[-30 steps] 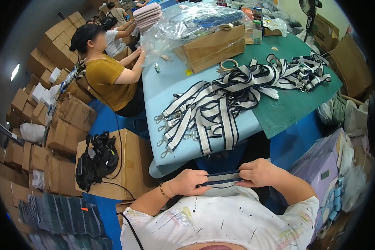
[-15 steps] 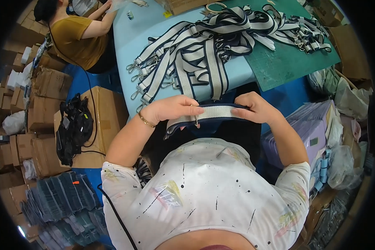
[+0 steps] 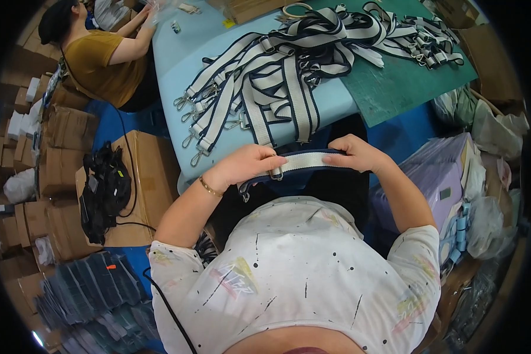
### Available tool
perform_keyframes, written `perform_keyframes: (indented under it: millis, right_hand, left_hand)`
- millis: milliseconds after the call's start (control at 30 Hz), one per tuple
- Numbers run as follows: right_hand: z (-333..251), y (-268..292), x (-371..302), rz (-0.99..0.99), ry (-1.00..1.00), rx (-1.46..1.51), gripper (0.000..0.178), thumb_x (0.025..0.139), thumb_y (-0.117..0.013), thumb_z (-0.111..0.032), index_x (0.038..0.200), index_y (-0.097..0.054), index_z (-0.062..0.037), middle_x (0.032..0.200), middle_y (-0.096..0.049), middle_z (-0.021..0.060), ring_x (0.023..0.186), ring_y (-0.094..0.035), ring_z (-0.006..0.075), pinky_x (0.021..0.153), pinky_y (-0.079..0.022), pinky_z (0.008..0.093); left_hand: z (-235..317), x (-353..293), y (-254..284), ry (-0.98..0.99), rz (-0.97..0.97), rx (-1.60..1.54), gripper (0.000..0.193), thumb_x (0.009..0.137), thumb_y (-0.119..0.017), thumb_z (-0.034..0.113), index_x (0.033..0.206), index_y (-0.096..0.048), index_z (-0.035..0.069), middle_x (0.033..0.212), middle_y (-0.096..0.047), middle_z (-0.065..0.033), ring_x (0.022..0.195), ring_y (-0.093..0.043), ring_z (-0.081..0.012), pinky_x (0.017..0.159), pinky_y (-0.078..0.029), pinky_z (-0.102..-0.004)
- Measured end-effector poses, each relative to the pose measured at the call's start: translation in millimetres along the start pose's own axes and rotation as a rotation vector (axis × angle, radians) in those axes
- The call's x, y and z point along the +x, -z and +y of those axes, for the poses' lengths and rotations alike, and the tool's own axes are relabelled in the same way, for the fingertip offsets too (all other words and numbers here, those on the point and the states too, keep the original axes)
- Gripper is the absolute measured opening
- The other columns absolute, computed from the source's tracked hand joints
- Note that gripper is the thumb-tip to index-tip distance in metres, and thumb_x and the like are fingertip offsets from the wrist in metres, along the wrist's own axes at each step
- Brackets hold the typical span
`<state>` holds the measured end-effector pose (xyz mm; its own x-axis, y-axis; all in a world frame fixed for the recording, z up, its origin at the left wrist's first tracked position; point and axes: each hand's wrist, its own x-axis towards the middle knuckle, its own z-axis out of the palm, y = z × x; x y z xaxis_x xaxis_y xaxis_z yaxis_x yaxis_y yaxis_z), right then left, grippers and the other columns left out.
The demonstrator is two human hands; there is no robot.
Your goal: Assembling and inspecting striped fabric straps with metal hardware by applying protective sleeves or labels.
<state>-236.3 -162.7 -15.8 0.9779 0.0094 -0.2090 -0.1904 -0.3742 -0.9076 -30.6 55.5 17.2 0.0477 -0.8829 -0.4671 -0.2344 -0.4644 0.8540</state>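
A cream webbing strap (image 3: 305, 160) with dark blue edges is stretched between my two hands, above my lap. My left hand (image 3: 247, 163) pinches it beside a metal slide buckle (image 3: 276, 172), thumb on top. Farther right, my right hand (image 3: 355, 155) grips the same strap with its thumb lying on the webbing. Below my left hand the strap's end hangs down. On the table just beyond lies a heap of similar straps (image 3: 295, 88), several with metal snap hooks (image 3: 196, 159) pointing toward the near left edge.
The light blue table (image 3: 177, 59) carries a green cutting mat (image 3: 389, 97) on its right. A co-worker in a mustard top (image 3: 97, 56) is at the far left. Black straps lie on a cardboard box (image 3: 141, 177) at left. Purple wrapped goods (image 3: 416, 177) stand at right.
The view has shifted slightly, so the table and boxes sit a little differently. Both hands keep their hold on the strap, and its buckle has tilted a little by my left hand.
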Motion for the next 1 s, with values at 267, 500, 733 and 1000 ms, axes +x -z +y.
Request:
perform_keyframes:
  millis: [267,500,733,1000]
  right_hand:
    - [-20,-13,-12,0.073,0.202,-0.142,0.041,0.084,-0.067,-0.031,0.064,-0.051,0.0011,0.057,-0.045,0.0131,0.050,-0.045,0.0248,0.049,-0.036,0.0350]
    - [-30,-27,-21,0.104,0.280,-0.165,0.033,0.082,-0.070,-0.025,0.070,-0.048,-0.0023,0.058,-0.048,0.0105,0.051,-0.050,0.0254,0.047,-0.036,0.0347]
    - [-38,-35,-30,-0.037,0.170,-0.166,0.030,0.083,-0.069,-0.029,0.101,-0.057,-0.0082,0.071,-0.063,0.0096,0.061,-0.061,0.0266,0.055,-0.045,0.0349]
    - [-18,-66,-31,-0.086,0.301,-0.352,0.060,0.080,-0.068,-0.040,0.121,-0.054,0.0018,0.108,-0.065,0.0178,0.099,-0.062,0.0327,0.084,-0.048,0.0387]
  left_hand:
    - [-23,-13,-18,-0.157,0.199,-0.115,0.030,0.085,-0.070,0.021,0.076,-0.047,0.004,0.058,-0.052,0.0018,0.056,-0.042,-0.0034,0.051,-0.035,-0.0219]
    - [-27,-19,-20,-0.092,-0.033,-0.120,0.035,0.086,-0.068,0.014,0.116,-0.058,-0.001,0.079,-0.066,-0.0042,0.071,-0.056,-0.0051,0.064,-0.046,-0.0204]
    - [-26,-22,-31,-0.166,-0.390,0.133,0.022,0.088,-0.059,0.013,0.103,-0.048,0.001,0.082,-0.060,-0.0084,0.071,-0.057,-0.0112,0.062,-0.048,-0.0272]
    - [-7,-30,-65,-0.262,-0.327,0.433,0.038,0.083,-0.056,0.013,0.118,-0.048,0.002,0.086,-0.062,-0.0201,0.076,-0.063,-0.0335,0.067,-0.050,-0.0395]
